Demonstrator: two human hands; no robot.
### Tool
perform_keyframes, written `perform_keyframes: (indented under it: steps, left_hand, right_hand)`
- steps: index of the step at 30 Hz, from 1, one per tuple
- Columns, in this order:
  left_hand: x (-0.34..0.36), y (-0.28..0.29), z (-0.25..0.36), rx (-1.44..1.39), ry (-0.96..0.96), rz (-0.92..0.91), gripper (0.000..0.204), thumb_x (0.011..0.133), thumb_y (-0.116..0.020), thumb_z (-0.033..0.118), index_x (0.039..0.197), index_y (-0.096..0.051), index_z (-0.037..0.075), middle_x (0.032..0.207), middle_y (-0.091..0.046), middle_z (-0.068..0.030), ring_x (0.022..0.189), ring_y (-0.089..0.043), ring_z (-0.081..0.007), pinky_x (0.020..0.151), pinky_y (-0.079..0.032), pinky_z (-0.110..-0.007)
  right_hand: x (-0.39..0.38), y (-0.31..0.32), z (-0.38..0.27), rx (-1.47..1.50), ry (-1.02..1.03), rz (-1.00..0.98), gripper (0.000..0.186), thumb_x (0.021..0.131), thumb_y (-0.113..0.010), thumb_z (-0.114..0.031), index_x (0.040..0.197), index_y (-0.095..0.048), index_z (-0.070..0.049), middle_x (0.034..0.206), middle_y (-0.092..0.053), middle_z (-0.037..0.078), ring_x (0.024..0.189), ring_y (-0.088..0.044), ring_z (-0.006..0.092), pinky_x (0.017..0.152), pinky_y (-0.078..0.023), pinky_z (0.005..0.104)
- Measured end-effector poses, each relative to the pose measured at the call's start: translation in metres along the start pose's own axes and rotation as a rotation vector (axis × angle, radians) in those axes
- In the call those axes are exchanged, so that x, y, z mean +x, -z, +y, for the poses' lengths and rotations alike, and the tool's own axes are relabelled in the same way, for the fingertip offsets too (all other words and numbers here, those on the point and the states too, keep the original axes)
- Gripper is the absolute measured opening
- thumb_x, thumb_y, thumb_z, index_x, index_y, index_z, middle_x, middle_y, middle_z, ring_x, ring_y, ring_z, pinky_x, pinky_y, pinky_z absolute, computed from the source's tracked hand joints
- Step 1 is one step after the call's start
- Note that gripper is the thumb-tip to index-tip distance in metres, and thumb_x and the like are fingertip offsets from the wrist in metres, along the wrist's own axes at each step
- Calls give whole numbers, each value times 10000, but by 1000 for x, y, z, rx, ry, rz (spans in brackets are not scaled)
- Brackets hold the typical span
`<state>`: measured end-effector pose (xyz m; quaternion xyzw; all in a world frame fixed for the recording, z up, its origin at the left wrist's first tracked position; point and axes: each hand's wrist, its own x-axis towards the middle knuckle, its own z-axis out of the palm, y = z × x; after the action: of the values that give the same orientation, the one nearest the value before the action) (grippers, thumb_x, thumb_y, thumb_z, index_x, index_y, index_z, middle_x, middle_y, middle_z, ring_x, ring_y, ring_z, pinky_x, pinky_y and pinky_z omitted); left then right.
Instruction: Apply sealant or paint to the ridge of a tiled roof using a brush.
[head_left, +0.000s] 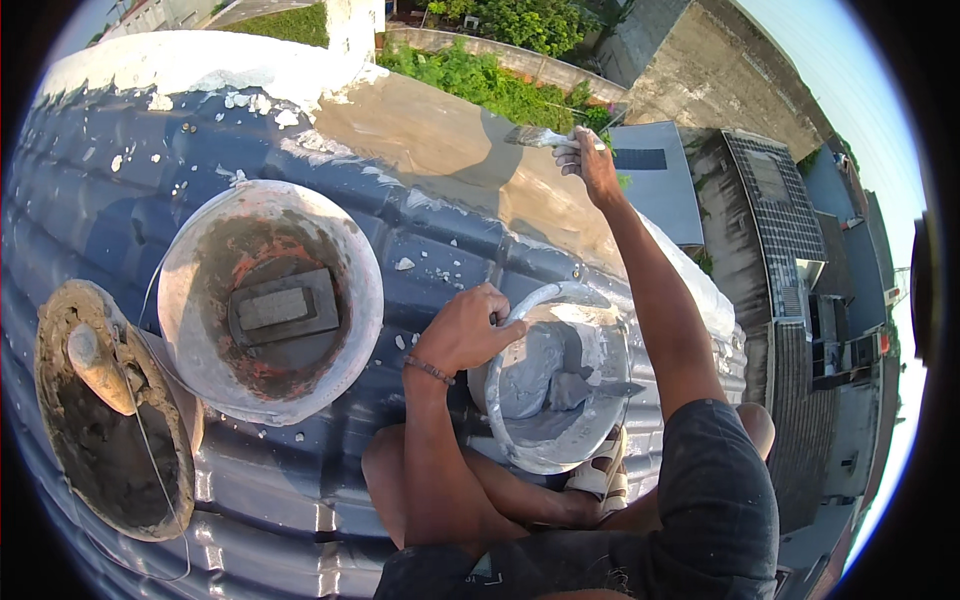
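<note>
My right hand (592,168) is stretched out to the far side, its fingers closed round the handle of a paintbrush (535,136). The brush's bristles point left, above or on the brownish-grey mortar strip (430,125) along the roof's edge; I cannot tell whether they touch it. Close to my body, my left hand (470,330) grips the rim of a paint bucket (503,430), thumb over the edge. The bucket is tilted and holds thick grey paint (530,375), with lighter smears on its inner wall.
A larger white bucket (365,270) holds a plastering float (325,290). At the left lies a mortar-crusted container (185,440) with a wooden-handled tool (95,370). Blue corrugated roofing (280,480) carries loose white crumbs. Past the roof edge are greenery (480,85) and lower buildings (770,220).
</note>
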<state>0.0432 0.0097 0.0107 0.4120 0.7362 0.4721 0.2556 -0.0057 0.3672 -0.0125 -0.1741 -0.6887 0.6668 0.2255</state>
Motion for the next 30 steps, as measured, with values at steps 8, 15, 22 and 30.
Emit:
perform_keyframes:
  steps: [8, 15, 22, 30]
  left_hand:
    - [1, 2, 1, -2, 11, -43, 410, 769, -735, 287, 673, -512, -43, 851, -579, -194, 768, -563, -353, 730, -468, -417]
    - [3, 4, 2, -19, 31, -76, 419, 774, -733, 279, 673, -493, -49, 903, -603, -195, 797, -585, -340, 760, -474, -404]
    - [2, 3, 4, -35, 56, -69, 354, 782, -733, 276, 770, -619, -59, 1004, -637, -198, 877, -618, -346, 816, -480, -385]
    - [3, 5, 10, 2, 87, -103, 388, 811, -715, 309, 848, -659, -74, 998, -638, -194, 892, -621, -349, 827, -478, -388]
  right_hand:
    - [-30, 149, 50, -518, -199, 485, 398, 971, -458, -365, 861, -640, -29, 624, -620, 99, 461, -560, 125, 383, -427, 293]
    - [23, 56, 35, -1279, 262, 186, 452, 929, -550, -398, 850, -675, 29, 816, -690, 257, 796, -700, 353, 706, -551, 456]
    - [-43, 52, 35, -181, 24, 11, 322, 1022, -496, -326, 1009, -600, -21, 815, -663, 113, 646, -647, 157, 524, -519, 280]
    - [-174, 201, 114, -561, -201, 290, 307, 1011, -489, -305, 1055, -622, -31, 817, -679, 102, 609, -652, 162, 522, -516, 298]
